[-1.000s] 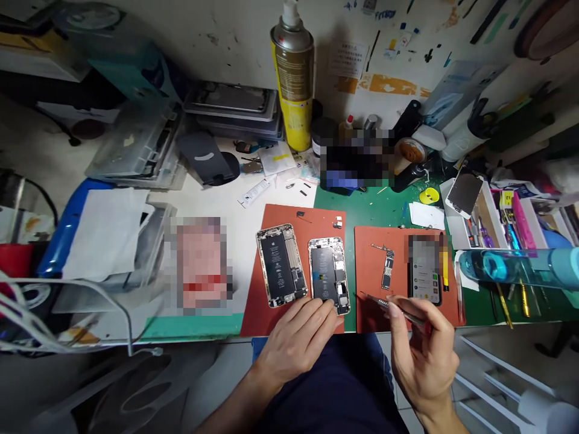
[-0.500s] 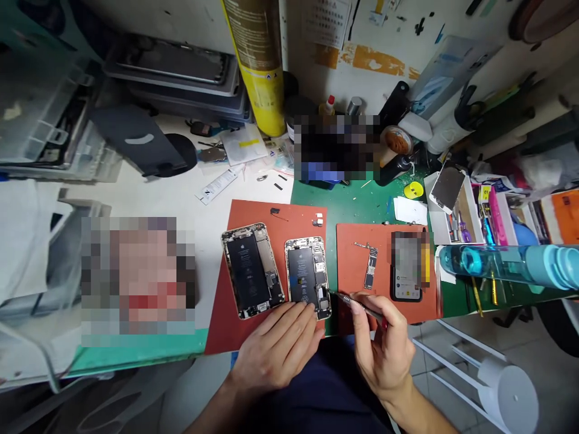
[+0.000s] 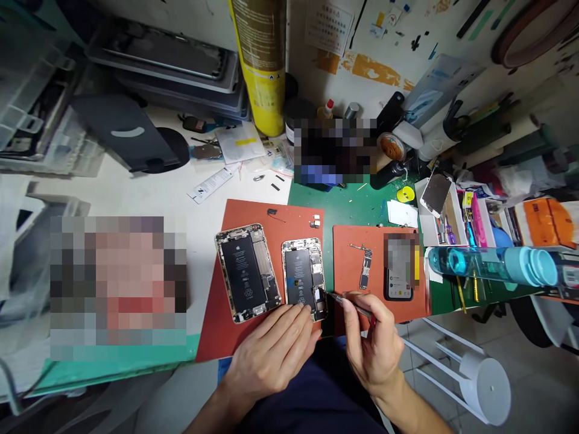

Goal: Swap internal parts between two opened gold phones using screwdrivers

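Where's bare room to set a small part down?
Left red mat, left of the larger opened phone; right red mat, between its left edge and the circuit board. Crowded: around the spray can and among the tools behind the blue bottle.

Your bench has a white stretch on the left and green further right. On it you have two red mats: the left mat bears a large open phone beside a small open phone; the right mat, a board and a dark phone. Behind them stand a spray can and a phone stand.
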### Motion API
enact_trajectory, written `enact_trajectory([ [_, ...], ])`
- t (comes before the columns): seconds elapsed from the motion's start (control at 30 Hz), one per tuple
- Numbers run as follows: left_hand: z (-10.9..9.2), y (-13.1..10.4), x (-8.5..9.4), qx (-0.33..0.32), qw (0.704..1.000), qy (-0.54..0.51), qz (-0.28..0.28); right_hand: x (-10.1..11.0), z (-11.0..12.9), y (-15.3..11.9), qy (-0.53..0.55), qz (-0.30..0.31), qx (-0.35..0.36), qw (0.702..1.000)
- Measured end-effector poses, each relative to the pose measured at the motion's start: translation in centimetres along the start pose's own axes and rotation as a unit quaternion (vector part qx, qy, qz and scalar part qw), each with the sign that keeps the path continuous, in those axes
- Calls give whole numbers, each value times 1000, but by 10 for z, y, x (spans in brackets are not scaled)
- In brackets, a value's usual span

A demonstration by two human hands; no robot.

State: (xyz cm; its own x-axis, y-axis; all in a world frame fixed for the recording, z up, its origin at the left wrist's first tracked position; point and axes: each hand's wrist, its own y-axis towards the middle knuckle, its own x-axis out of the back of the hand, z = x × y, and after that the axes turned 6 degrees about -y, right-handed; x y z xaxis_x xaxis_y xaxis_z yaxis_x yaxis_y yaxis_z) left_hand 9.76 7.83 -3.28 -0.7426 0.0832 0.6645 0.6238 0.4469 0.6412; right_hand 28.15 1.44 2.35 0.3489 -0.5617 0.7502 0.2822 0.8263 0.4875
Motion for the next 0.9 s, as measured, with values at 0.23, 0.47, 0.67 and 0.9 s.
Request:
enact_trajectory([
  [0.23,2,-1,0,3,1000,-8,-10,3,6,18,-87,52,89,991],
  [0.47,7,-10,-1,-18,1000,-21,-1,13,12,34,-100,168,168,966],
  [0.67,6,-8,-2,-19,1000,-8,-8,13,11,36,-93,144,154,973],
  [0.9,2,-4,-2,-6,1000,-1,-15,17,0,37,-49,161,125,978],
])
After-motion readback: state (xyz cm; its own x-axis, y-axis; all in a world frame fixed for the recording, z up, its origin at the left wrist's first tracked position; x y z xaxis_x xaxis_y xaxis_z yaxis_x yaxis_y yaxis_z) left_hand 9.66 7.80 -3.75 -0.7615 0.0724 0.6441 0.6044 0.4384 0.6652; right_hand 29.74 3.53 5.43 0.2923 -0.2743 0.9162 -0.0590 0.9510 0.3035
